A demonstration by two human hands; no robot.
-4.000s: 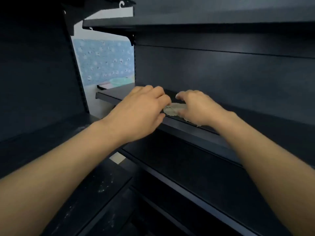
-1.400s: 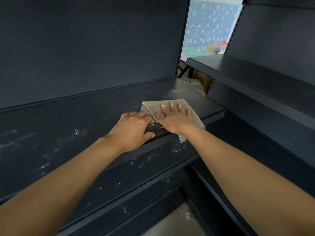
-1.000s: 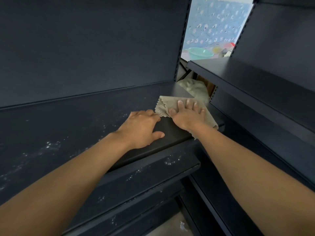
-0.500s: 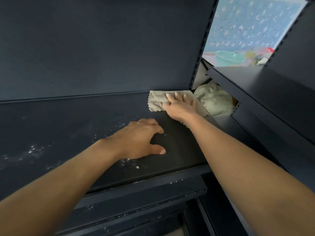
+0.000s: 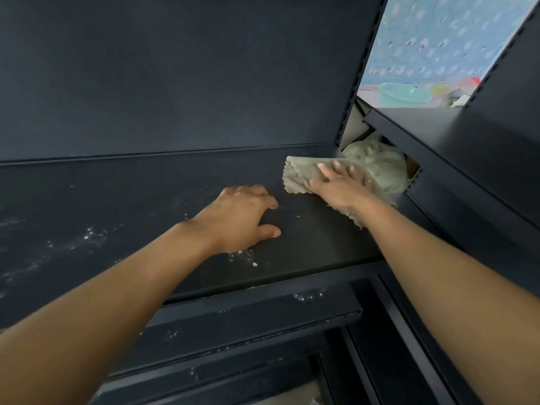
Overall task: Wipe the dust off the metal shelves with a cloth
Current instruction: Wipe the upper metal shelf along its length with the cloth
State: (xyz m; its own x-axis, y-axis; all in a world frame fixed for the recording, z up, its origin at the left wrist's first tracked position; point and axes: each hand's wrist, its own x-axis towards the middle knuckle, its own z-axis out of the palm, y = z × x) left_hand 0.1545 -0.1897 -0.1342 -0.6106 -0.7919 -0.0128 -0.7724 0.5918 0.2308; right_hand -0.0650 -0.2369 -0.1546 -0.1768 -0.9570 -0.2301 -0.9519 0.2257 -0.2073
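At back-right corner of the dark metal shelf point(image 5: 175, 185): one cloth point(image 5: 298, 178), pressed flat under right hand point(image 5: 340, 185), fingers spread. Left hand point(image 5: 239, 217) rests beside cloth, empty, fingers loosely curled. Patch near cloth looks clean; white dust point(image 5: 87, 233) left of it and on two lower shelves point(image 5: 248, 314) remains.

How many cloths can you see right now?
2. One cloth lies flat under the right hand at the shelf's far right end. A second, bunched cloth sits just past that end, in the gap behind. Others may be hidden.
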